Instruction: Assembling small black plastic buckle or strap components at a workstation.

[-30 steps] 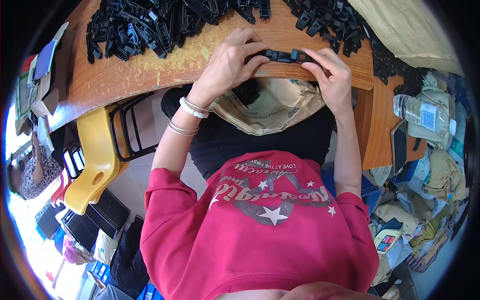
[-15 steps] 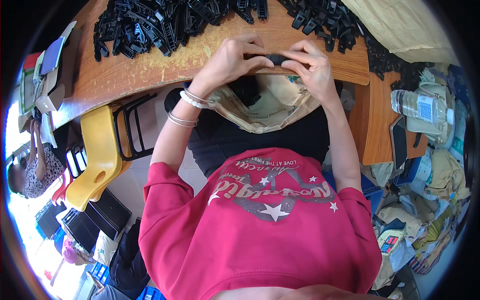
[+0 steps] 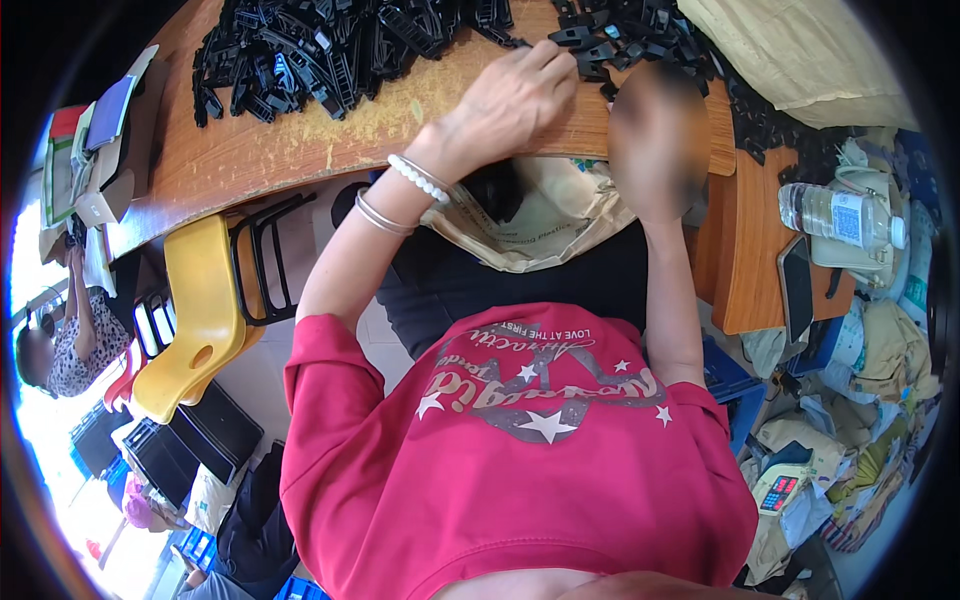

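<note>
Up top, left hand (image 3: 510,100) lies palm down on the wooden table (image 3: 260,150), fingers loosely curled, fingertips touching the near edge of the pile of black plastic clips (image 3: 330,45). Cannot tell if it actually pinches a piece; nothing clearly held. Wrist carries a white bead bracelet (image 3: 420,178) and a thin metal bangle (image 3: 378,213).

Right hand (image 3: 655,135) is up at the table edge, just right of the left one, heavily blurred, so its grip cannot be told. A second heap of black clips (image 3: 630,30) lies just beyond it.

Below both hands, a beige open bag (image 3: 540,225) sits in the lap against the table edge, some dark pieces inside near the left wrist. Red sweatshirt (image 3: 520,460) fills the lower middle.

Further out: yellow chair (image 3: 195,320) with black frame on the left, a plastic water bottle (image 3: 835,215) on the right past a low wooden stand (image 3: 750,250), a beige sack (image 3: 790,50) top right, another person (image 3: 60,340) seated far left.
</note>
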The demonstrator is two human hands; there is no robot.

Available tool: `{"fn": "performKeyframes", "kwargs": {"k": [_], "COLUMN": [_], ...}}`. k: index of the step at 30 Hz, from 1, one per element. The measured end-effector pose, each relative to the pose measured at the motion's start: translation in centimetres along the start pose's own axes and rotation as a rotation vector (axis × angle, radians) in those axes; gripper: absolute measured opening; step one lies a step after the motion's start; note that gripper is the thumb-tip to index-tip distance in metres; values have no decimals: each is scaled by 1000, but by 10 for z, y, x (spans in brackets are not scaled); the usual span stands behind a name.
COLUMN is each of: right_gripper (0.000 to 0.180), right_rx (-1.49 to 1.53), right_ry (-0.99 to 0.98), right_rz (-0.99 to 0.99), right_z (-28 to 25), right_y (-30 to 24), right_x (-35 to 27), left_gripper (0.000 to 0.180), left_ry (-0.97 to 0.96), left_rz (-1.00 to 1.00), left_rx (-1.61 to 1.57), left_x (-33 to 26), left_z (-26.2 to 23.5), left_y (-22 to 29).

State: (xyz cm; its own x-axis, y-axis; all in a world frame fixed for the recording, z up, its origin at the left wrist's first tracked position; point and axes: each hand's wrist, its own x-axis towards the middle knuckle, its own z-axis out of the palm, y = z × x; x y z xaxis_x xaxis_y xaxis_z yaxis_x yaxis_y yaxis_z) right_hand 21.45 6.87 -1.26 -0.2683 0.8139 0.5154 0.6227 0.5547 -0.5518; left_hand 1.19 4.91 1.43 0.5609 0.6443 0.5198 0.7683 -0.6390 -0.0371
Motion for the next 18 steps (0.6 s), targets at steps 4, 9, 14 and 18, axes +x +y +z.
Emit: {"fn": "performKeyframes", "kwargs": {"k": [4,9,14,18], "right_gripper": [21,24,28,27], "right_rx": [176,499,662,596], "right_ry": [-19,-29,-278,-344], "right_rz": [128,320,412,244], "right_z": [-9,-19,-14,-8], "right_y": [-2,-15,-27,-23], "right_x": [-1,-2,0,5], "left_gripper": [17,18,20,22], "left_ry": [25,78,298,159], "left_rz": [-159,-90,-190,-517], "left_rx": [-124,-169,-205,-334], "left_x": [-9,-30,-47,-50], "left_z": [3,-4,-8,-14], "left_y": [20,34,34,6]}}
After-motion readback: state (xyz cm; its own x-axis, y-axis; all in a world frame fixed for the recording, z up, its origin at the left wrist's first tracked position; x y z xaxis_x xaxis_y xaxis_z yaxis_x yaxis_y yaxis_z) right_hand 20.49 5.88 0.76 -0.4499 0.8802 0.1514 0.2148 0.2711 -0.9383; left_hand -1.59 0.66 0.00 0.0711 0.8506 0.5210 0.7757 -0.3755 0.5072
